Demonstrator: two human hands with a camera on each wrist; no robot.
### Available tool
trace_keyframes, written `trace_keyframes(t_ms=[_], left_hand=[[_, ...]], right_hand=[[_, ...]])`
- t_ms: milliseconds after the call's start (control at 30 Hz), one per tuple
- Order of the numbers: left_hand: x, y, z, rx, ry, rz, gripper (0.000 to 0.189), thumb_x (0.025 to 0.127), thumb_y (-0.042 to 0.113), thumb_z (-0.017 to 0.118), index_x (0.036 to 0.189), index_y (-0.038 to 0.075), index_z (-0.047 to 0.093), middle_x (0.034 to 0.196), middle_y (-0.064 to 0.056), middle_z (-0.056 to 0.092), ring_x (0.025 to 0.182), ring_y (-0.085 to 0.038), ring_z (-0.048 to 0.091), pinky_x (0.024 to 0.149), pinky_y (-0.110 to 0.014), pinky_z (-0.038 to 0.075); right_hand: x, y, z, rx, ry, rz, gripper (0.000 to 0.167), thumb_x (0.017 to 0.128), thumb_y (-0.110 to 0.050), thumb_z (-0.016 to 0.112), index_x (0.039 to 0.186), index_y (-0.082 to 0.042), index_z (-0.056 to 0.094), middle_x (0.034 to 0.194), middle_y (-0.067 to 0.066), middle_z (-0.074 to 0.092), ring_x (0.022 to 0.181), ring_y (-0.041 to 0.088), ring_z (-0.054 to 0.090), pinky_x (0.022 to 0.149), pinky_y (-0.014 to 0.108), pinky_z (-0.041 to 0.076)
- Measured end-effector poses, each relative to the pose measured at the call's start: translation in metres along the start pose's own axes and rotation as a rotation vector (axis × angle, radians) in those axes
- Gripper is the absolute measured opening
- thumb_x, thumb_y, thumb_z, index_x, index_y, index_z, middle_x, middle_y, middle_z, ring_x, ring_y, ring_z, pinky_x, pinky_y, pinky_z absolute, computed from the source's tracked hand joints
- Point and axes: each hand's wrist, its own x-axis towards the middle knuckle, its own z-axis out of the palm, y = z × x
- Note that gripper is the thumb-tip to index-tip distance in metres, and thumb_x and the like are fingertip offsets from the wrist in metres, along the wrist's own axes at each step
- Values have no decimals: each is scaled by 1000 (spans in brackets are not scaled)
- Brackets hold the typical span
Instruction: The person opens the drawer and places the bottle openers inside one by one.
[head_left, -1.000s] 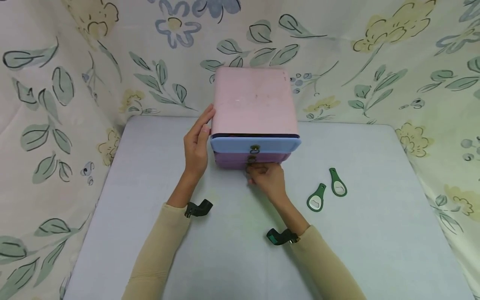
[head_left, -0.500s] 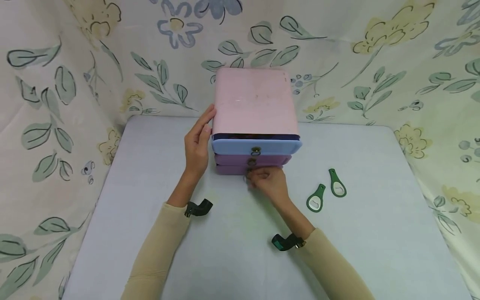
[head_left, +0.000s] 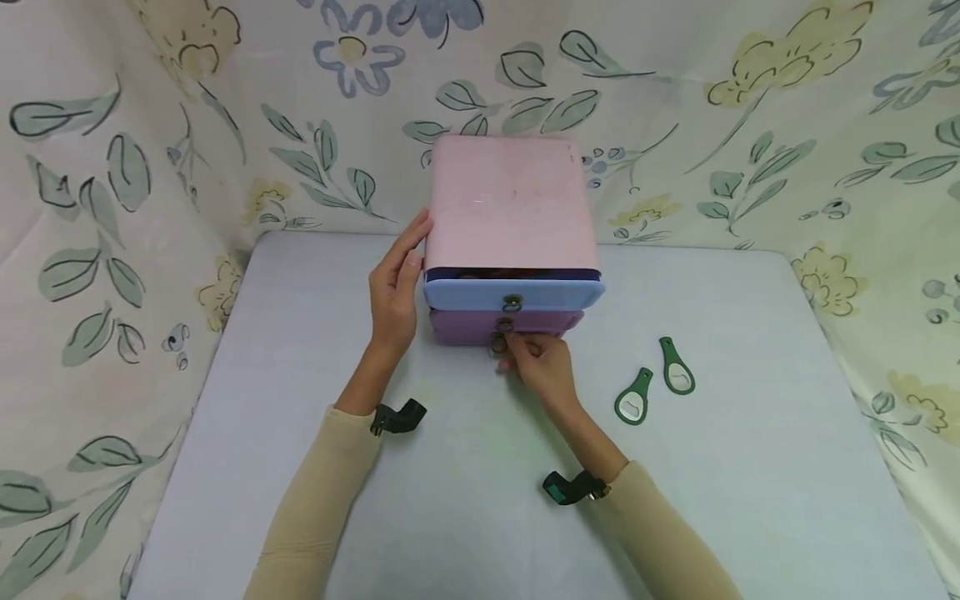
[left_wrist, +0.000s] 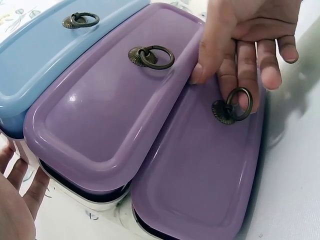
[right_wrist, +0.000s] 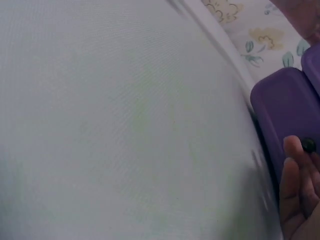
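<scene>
A small chest of drawers has a pink top, one blue drawer and two purple drawers below it. My left hand rests along the chest's left side with its fingers extended. My right hand is at the lowest purple drawer. In the left wrist view its fingers reach down, fingertips right at that drawer's brass ring pull, and its thumb lies by the edge of the upper purple drawer. The blue drawer stands slightly out, with a dark gap above it.
Two green bottle openers with pale round centres lie on the white table, to the right of my right hand. A floral cloth hangs behind and at both sides of the table.
The blue and lowest purple drawers have come slightly toward me. My right hand's fingers have moved a little off the lowest ring pull, uncovering it. My left hand has stayed at the chest's side.
</scene>
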Motion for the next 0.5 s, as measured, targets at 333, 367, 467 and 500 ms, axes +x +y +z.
trace_keyframes(t_ms=[333, 367, 467, 500], left_hand=[[1, 0, -2, -21, -2, -4, 47, 109, 17, 42, 144, -8, 59, 160, -21, 53, 152, -22, 51, 106, -22, 55], [1, 0, -2, -24, -2, -3, 47, 109, 17, 42, 144, -8, 59, 160, -21, 53, 151, -22, 51, 105, -22, 56], [1, 1, -2, -28, -6, -2, 47, 109, 17, 42, 144, -8, 59, 160, -21, 53, 151, -22, 51, 105, -22, 56], [1, 1, -3, -25, -6, -2, 47, 109, 18, 42, 144, -8, 59, 160, -21, 53, 151, -22, 51, 105, -22, 56]], right_hand=[[3, 10, 8, 88, 19, 44, 34, 106, -29, 62, 103, -4, 84, 96, 13, 83, 63, 12, 77, 47, 20, 49], [4, 10, 8, 94, 21, 49, 34, 106, -30, 61, 102, -4, 84, 96, 11, 84, 63, 13, 77, 46, 21, 50], [4, 9, 9, 102, 26, 68, 36, 106, -31, 61, 101, -5, 84, 94, 8, 84, 63, 12, 77, 46, 21, 49], [4, 8, 10, 99, 28, 72, 36, 106, -32, 60, 101, -5, 84, 94, 8, 84, 63, 12, 77, 46, 22, 49]])
